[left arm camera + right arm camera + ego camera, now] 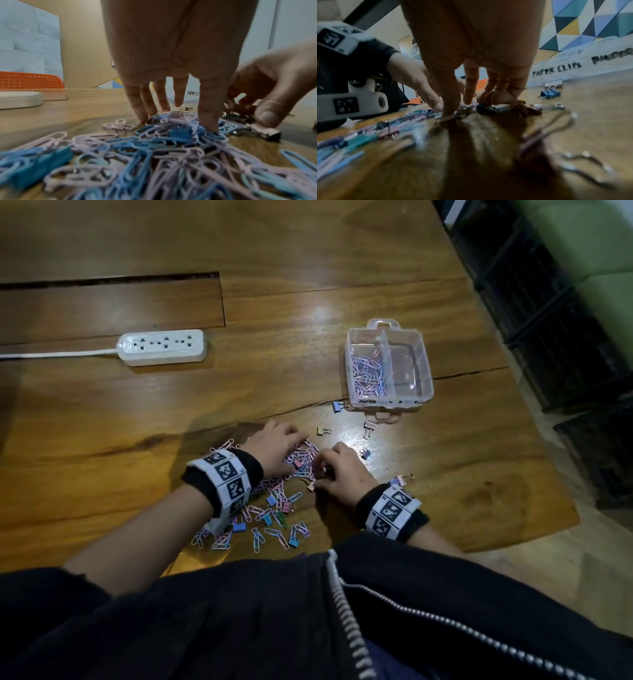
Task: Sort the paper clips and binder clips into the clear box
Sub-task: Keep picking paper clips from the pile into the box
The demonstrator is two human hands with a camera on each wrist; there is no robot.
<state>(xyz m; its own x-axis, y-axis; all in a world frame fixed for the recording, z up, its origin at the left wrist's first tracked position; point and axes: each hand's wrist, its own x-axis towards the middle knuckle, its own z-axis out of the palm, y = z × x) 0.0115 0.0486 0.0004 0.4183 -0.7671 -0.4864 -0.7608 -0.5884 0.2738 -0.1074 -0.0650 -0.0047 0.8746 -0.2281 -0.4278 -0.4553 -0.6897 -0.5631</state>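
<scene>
- Paper clips (270,508): a loose pink and blue heap on the table (102,419), close to the body, with some binder clips (293,541) mixed in; a few more binder clips lying apart, between heap and box.
- Probably light, thin and slippery on the wood; likely to hook into each other, so better taken in a small bunch, pinched from above or raked together.
- Binder clips probably stiffer and chunkier; easiest hold seems the body or the wire handles.
- Box (424,392): farther on the table, to the right; left compartment already holding paper clips, right one seeming without clips.
- Left hand (274,448): fingers spread and nearly straight, tips pressing down into the heap, gripping nothing visible.
- Right hand (340,470): fingers curled at the heap's right edge; thumb and forefinger close over something small, but cannot tell if truly gripped.
- Head view only: the whole layout, and a power strip (162,347) far left.
- Left wrist view only: fingertips (210,127) buried among the clips.
- Right wrist view only: box labels, "PAPER CLIPS" readable, the second word cut off.
</scene>
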